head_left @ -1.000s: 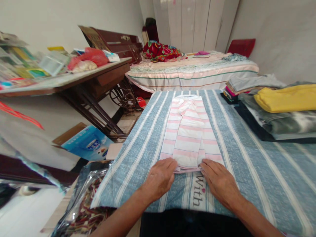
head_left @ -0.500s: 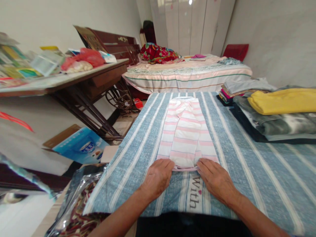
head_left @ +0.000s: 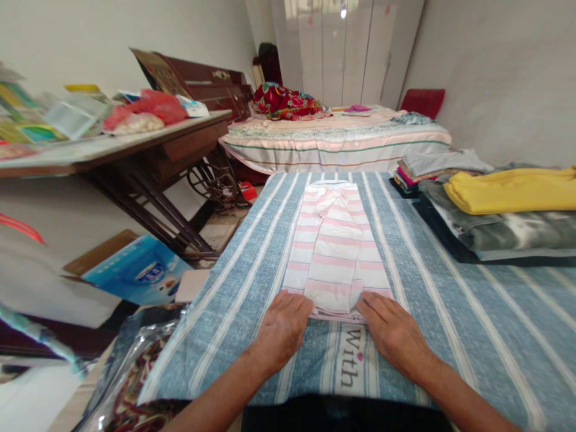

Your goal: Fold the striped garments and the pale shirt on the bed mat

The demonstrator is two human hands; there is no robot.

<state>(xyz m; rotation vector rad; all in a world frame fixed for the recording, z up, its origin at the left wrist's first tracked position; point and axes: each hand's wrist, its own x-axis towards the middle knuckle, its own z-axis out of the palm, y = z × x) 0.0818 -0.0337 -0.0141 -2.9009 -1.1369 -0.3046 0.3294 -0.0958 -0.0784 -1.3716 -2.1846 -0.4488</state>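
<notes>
A white shirt with pink stripes point(head_left: 335, 246) lies folded lengthwise into a long panel, a sleeve laid down its middle. It rests on a blue cloth with white stripes point(head_left: 243, 270). My left hand point(head_left: 285, 324) is closed on the near left corner of the shirt's hem. At the near right corner, my right hand point(head_left: 396, 333) grips the same hem, its fingers curled over the fabric. Both thumbs are hidden beneath the cloth edge. Between the hands the hem lies almost flat on the blue cloth.
Folded clothes, a yellow garment point(head_left: 513, 189) on top, are piled at the right, beside a smaller stack point(head_left: 445, 161). A cluttered sewing table point(head_left: 112, 147) stands left. A blue box point(head_left: 139, 270) leans below it. Behind is a bed point(head_left: 337, 141) with a red floral quilt point(head_left: 288, 102).
The view has shifted slightly, so the scene sits a little lower and further left. Both hands keep their hold on the shirt's hem, which hardly moves.
</notes>
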